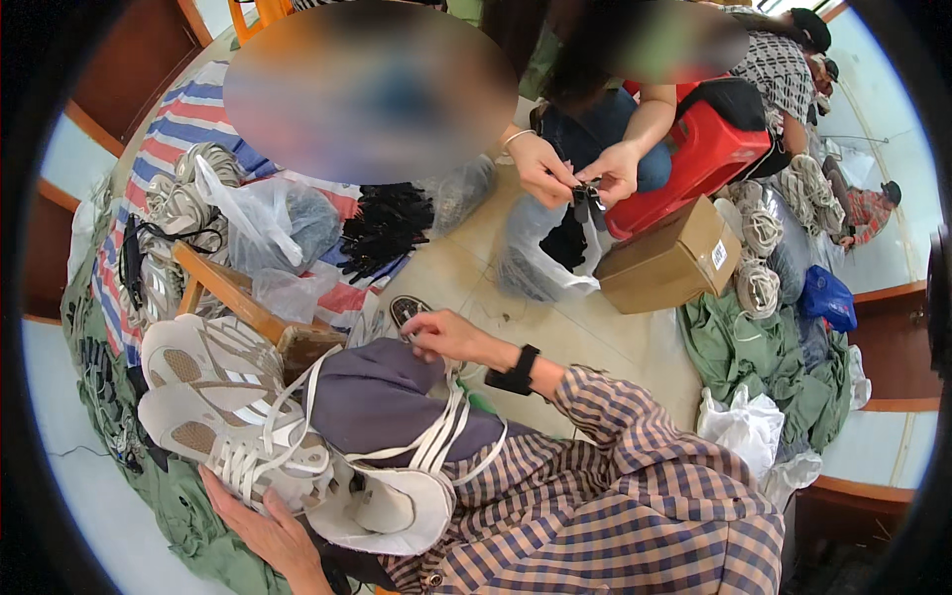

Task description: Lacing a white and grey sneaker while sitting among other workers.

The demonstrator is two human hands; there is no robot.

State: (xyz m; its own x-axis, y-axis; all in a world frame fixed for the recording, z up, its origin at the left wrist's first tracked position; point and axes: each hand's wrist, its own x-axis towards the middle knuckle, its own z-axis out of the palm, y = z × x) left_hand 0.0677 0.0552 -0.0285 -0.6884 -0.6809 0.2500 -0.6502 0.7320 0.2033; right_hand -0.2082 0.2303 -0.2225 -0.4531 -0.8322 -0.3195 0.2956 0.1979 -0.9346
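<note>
My left hand (260, 524) comes in from the lower edge and grips a white sneaker (263, 458) from below, its laces facing up. A second white sneaker (203, 359) lies sole-up just above it. My right hand (442, 334), in a plaid sleeve with a black wristband, reaches forward. Its fingertips are pinched at the rim of a small grey shoe with a dark inside (405, 310). A grey-purple sun hat with a white brim and white straps (382, 421) lies between my arms.
Opposite me, a co-worker's hands (575, 177) work black pieces over a clear plastic bag (535, 260). A cardboard box (669, 260), a red plastic container (699, 159), black laces (382, 228), pale cord coils (759, 260), green cloth (764, 367) and a wooden frame (233, 293) surround us.
</note>
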